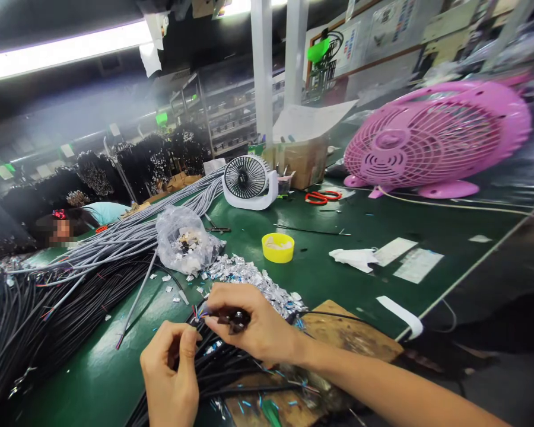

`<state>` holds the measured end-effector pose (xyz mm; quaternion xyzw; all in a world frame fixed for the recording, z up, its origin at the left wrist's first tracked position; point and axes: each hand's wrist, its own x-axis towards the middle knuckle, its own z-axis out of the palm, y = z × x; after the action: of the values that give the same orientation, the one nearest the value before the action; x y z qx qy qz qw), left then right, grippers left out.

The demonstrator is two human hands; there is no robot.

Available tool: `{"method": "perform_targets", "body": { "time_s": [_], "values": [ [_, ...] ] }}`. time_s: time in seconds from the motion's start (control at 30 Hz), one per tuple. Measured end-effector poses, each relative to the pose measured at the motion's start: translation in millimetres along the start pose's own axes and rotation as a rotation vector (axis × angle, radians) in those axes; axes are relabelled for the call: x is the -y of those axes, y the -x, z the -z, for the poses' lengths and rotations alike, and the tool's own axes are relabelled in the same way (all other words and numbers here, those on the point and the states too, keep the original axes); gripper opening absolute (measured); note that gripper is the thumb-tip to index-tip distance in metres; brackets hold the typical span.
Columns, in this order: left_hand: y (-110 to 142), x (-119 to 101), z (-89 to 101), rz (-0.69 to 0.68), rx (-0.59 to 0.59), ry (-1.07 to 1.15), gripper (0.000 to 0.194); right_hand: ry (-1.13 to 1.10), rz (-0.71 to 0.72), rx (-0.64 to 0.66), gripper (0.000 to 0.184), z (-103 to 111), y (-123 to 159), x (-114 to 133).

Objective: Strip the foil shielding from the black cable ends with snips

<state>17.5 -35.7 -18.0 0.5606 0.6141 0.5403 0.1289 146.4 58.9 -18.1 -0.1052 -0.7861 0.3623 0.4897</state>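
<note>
My left hand [172, 370] is closed, thumb against fingers, at the stripped end of a black cable. Thin coloured wires [199, 313] fan out from that end, between my two hands. My right hand [258, 326] comes in from the right, its fingers curled round a small black-handled tool [238, 320]. The tool's working end is hidden by my fingers, at the wires. Below my hands lies a bundle of black cables [222, 370]. Just beyond them is a heap of torn silver foil bits [258, 284].
Grey cables [133, 228] and black cables [71, 332] cover the left. A plastic bag [184, 240], yellow lid [278, 248], white fan [249, 182], red-handled scissors [323, 197] and pink fan [431, 139] stand beyond. A worn board [351, 332] lies at right. A person [62, 228] is far left.
</note>
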Motion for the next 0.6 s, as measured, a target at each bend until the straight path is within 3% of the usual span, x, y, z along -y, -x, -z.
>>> {"method": "perform_targets", "body": {
  "time_s": [0.2,0.43,0.6],
  "values": [
    [-0.4,-0.4,0.3,0.003,0.016,0.008,0.032,0.055,0.103,-0.02,0.007,-0.4,1.4,-0.4],
    [0.8,0.2,-0.8,0.005,0.036,-0.013,0.032,0.09,0.088,-0.034,0.009,-0.9,1.2,0.8],
    [2.7,1.6,-1.9,-0.016,0.056,-0.04,0.033,-0.006,0.027,0.004,0.012,0.9,1.4,2.1]
  ]
}}
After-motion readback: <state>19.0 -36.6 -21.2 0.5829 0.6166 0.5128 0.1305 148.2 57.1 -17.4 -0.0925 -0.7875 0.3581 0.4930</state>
